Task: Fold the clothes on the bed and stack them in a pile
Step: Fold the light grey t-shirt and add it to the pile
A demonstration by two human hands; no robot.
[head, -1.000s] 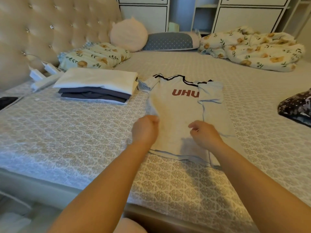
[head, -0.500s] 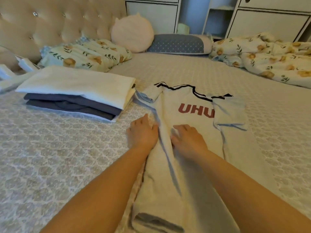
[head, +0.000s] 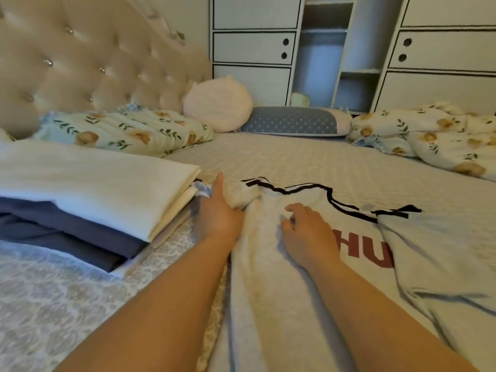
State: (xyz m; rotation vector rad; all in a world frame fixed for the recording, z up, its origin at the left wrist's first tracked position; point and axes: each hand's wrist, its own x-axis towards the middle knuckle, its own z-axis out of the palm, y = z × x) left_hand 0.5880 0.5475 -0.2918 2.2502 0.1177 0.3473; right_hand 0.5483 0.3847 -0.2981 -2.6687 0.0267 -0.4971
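The shirt (head: 281, 277) lies flat on the bed (head: 295, 159), collar away from the person, just right of the pile (head: 88, 189). Its right side is already folded in over the red lettering.

Left hand (head: 218, 214) — fingers curled round a bunched wad of the left shoulder and sleeve, thumb pointing up. Right hand (head: 308, 232) rests on the chest, fingers bent and pressing into the cloth; I cannot tell whether it pinches any.

Judgement: left-side fold in progress, not yet laid over.

Risks from here:
- The sleeve is gathered, not flat. Folded over as is, it would likely trap a lump and leave the fold uneven.
- The left hand is touching or nearly touching the pile's edge — a wide swing could nudge the top cream layer askew.
- If the right hand lifts early, the body cloth may drag with the sleeve and undo the right-side fold.
- Wrinkles run down the near part; unsmoothed, they would set into the final fold.
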